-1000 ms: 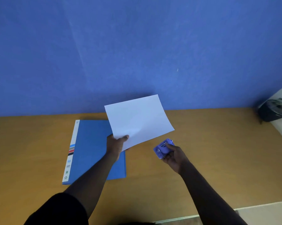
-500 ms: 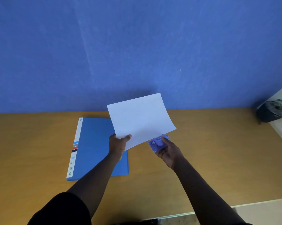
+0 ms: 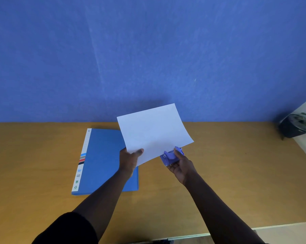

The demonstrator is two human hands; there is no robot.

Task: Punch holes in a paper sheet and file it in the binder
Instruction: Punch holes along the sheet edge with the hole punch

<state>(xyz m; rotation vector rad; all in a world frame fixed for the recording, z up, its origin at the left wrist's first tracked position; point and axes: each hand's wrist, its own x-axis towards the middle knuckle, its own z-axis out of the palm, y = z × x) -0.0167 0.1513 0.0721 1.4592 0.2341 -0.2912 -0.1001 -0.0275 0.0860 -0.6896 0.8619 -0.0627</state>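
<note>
My left hand [image 3: 130,159] pinches the near left corner of a blank white paper sheet [image 3: 154,132], holding it tilted up above the table. My right hand [image 3: 181,164] grips a small purple hole punch [image 3: 170,155] in the air. The punch's mouth meets the sheet's near edge; whether the paper sits inside the slot I cannot tell. A closed blue binder [image 3: 104,161] with a white spine lies flat on the table, partly under my left forearm and the sheet.
The wooden table [image 3: 236,173] runs to a blue wall behind. A dark pot with a plant [image 3: 297,125] stands at the far right corner. The table's near edge [image 3: 272,226] meets a pale floor at the bottom right.
My right hand has brought the hole punch up and left until it reaches the sheet's near edge. The sheet stays held in my left hand, almost unmoved.
</note>
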